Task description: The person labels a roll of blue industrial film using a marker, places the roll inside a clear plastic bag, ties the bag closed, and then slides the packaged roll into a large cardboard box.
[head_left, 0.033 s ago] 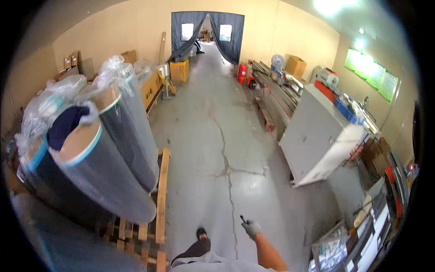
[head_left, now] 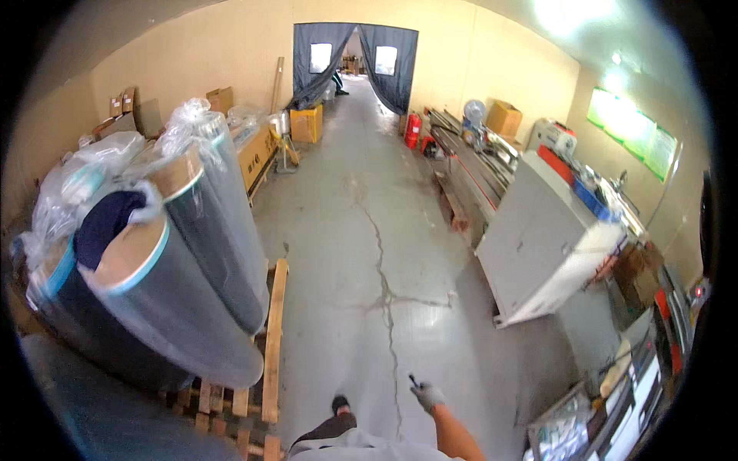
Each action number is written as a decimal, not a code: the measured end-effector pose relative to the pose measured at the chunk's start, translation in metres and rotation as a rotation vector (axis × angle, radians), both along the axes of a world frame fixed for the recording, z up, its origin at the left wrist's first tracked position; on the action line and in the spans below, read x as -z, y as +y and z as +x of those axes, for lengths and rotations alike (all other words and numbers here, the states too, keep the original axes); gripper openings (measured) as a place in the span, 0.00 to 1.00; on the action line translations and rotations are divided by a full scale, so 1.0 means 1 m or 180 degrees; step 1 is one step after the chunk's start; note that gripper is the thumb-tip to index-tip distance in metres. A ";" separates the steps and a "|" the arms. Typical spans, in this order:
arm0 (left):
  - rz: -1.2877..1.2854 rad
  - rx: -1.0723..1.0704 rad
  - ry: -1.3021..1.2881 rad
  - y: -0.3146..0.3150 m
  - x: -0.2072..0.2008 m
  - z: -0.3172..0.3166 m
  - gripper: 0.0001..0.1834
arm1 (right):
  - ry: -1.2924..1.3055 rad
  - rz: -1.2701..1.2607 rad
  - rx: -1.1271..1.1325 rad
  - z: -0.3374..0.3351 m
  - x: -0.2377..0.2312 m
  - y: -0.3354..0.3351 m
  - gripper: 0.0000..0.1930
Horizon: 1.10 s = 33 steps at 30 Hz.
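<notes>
My right hand (head_left: 428, 396), in a grey glove, is low in the picture, right of the floor crack. It is closed around a short, dark, stick-like object (head_left: 414, 381), whose tip juts out past the fingers. The exact kind of this object is too small to make out. The bare right forearm comes up from the lower edge. My left hand is out of the picture. One dark shoe (head_left: 340, 402) shows ahead of my body on the grey floor.
Large wrapped rolls (head_left: 184, 300) stand on a wooden pallet (head_left: 274, 346) at left. A grey metal cabinet (head_left: 530, 238) stands at right, with long stock (head_left: 480, 169) and a red fire extinguisher (head_left: 413, 131) beyond. A parted dark curtain (head_left: 319, 73) hangs across the far doorway.
The floor, cabinet and curtain sit slightly lower in the picture. My right hand is a little lower too, with the dark object still in it.
</notes>
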<state>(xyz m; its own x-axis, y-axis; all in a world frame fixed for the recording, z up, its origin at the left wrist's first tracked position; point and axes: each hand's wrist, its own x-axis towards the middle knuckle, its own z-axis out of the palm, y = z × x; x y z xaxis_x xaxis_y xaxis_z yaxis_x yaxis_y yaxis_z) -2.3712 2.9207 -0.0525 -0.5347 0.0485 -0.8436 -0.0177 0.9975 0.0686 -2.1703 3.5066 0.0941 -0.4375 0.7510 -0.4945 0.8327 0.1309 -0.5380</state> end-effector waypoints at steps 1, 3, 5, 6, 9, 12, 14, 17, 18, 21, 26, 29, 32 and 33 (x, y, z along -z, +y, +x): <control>0.0061 0.0099 0.0048 0.047 0.004 -0.048 0.29 | -0.0210 0.0274 -0.0234 -0.005 0.045 0.036 0.21; 0.0112 0.0110 0.0097 0.116 0.011 -0.116 0.30 | -0.0764 -0.0614 -0.0207 -0.010 0.082 0.073 0.21; 0.0427 0.0222 0.0139 0.222 0.024 -0.192 0.31 | -0.0802 0.0281 -0.1402 0.063 0.204 0.135 0.20; 0.0549 0.0123 0.0223 0.267 0.029 -0.236 0.31 | -0.0706 -0.0923 -0.0204 0.065 0.211 0.152 0.18; 0.1183 -0.0845 0.0767 0.409 0.007 -0.361 0.32 | -0.1041 -0.1577 0.1170 0.019 0.177 0.188 0.15; 0.2005 -0.0037 0.0937 0.605 -0.177 -0.437 0.29 | -0.1339 -0.1426 0.1189 -0.053 0.104 0.239 0.14; 0.2475 -0.0129 0.1444 0.650 -0.151 -0.494 0.28 | -0.1375 -0.1351 0.0999 -0.122 0.089 0.304 0.14; 0.2272 -0.0203 0.1525 0.708 -0.123 -0.563 0.28 | -0.1373 -0.1222 0.0781 -0.220 0.087 0.412 0.14; 0.1987 -0.0240 0.1390 0.711 -0.114 -0.576 0.29 | -0.1404 -0.1190 0.0654 -0.254 0.092 0.451 0.14; 0.0891 -0.0425 0.0693 0.694 -0.064 -0.611 0.31 | -0.1541 -0.0973 0.0015 -0.370 0.128 0.576 0.14; 0.0242 -0.1795 -0.0167 0.632 -0.002 -0.645 0.29 | -0.0508 -0.1298 0.0097 -0.654 0.142 0.759 0.16; -0.0069 -0.1659 -0.0253 0.633 0.007 -0.680 0.29 | 0.0279 -0.1205 0.0211 -0.809 0.085 0.788 0.14; -0.0037 -0.1747 -0.0154 0.667 0.011 -0.770 0.30 | 0.0517 -0.1173 0.0108 -0.943 0.063 0.799 0.11; 0.0077 -0.1677 -0.0061 0.687 0.017 -0.814 0.30 | 0.0223 -0.1166 -0.0184 -0.961 0.076 0.812 0.14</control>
<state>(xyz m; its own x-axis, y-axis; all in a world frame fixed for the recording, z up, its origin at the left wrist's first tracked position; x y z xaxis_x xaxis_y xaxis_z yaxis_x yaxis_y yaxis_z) -3.1854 3.6080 -0.0698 -0.4764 -0.2032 -0.8554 -0.5177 0.8512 0.0861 -3.1309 4.3189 0.0180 -0.5164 0.5029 -0.6932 0.7891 -0.0351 -0.6133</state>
